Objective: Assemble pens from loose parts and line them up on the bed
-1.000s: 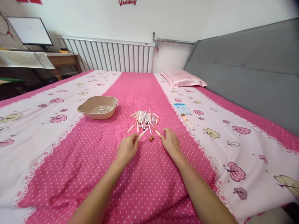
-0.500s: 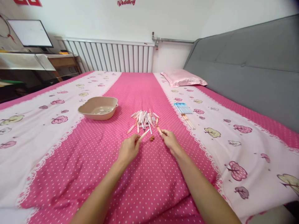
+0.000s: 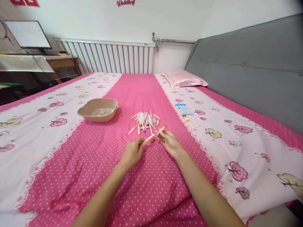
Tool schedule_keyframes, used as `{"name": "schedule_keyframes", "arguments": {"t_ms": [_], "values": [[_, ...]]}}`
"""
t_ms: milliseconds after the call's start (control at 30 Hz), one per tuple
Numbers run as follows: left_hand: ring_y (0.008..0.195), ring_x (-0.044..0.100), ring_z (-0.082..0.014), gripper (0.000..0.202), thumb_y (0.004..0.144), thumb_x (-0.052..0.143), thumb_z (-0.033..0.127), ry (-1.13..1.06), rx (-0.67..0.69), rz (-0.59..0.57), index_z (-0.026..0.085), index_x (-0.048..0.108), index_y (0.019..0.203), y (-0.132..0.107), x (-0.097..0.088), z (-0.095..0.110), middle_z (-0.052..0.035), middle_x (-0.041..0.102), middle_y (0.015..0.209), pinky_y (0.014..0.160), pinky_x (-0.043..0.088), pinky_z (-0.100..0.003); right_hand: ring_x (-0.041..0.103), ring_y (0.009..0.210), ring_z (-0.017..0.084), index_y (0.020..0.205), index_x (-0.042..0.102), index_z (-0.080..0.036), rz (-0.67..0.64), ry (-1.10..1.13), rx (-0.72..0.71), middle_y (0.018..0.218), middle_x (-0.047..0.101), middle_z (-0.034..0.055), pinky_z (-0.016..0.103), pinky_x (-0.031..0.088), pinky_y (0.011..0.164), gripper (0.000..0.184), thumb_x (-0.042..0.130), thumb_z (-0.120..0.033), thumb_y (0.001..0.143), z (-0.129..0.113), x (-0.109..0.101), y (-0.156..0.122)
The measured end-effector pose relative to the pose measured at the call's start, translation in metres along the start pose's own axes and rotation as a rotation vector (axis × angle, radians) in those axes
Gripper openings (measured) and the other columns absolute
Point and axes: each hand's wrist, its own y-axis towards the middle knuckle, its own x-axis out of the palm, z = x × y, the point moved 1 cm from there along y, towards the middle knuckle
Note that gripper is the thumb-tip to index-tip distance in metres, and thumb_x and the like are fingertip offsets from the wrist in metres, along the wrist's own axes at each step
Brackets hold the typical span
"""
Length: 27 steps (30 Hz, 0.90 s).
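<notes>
My left hand (image 3: 133, 152) pinches a cream pen piece (image 3: 147, 139) with a white tip that points up and right. Between the fingertips of my right hand (image 3: 170, 143) is a short cream pen barrel (image 3: 162, 129) with a brown end, slanting up to the right. The two pieces almost meet end to end; whether they touch I cannot tell. Just below them, small brown pieces (image 3: 152, 140) lie on the bedspread. Beyond my hands spreads a loose pile of pink, white and cream pen parts (image 3: 144, 119).
A beige plastic basin (image 3: 98, 113) stands to the left on the pink bedspread (image 3: 132, 85). Blue-and-white pens (image 3: 184, 109) lie in a row on the right, with cream and brown pens (image 3: 189, 122) below. Farther back are a pink pillow (image 3: 184, 78) and a grey headboard (image 3: 246, 60).
My right hand has raised its pen barrel from the pile's right edge and turned it, bringing it close to the left piece. My left hand has moved slightly down and right.
</notes>
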Motion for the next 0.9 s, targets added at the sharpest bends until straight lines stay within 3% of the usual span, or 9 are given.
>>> {"name": "schedule_keyframes", "arguments": {"t_ms": [300,900], "values": [[0.066,0.058,-0.0178,0.023,0.084,0.041,0.022,0.008,0.015,-0.024,0.016,0.061,0.091,-0.0005,-0.0022,0.005,-0.0058,0.066,0.076,0.06,0.037,-0.026,0.061,0.07,0.006,0.084,0.06,-0.016,-0.029,0.035,-0.006,0.091,0.069,0.0024,0.016,0.047,0.065,0.012,0.064,-0.012,0.073,0.0015,0.0033,-0.001],[0.065,0.058,-0.0167,0.024,0.086,0.04,0.025,-0.027,0.022,-0.023,0.016,0.06,0.096,-0.001,0.0008,0.0026,-0.0061,0.067,0.077,0.06,0.037,-0.025,0.06,0.069,0.009,0.086,0.06,-0.017,-0.135,-0.089,-0.062,0.09,0.068,0.0039,0.02,0.047,0.064,0.031,0.077,-0.026,0.062,0.0062,0.0101,-0.0052]]}}
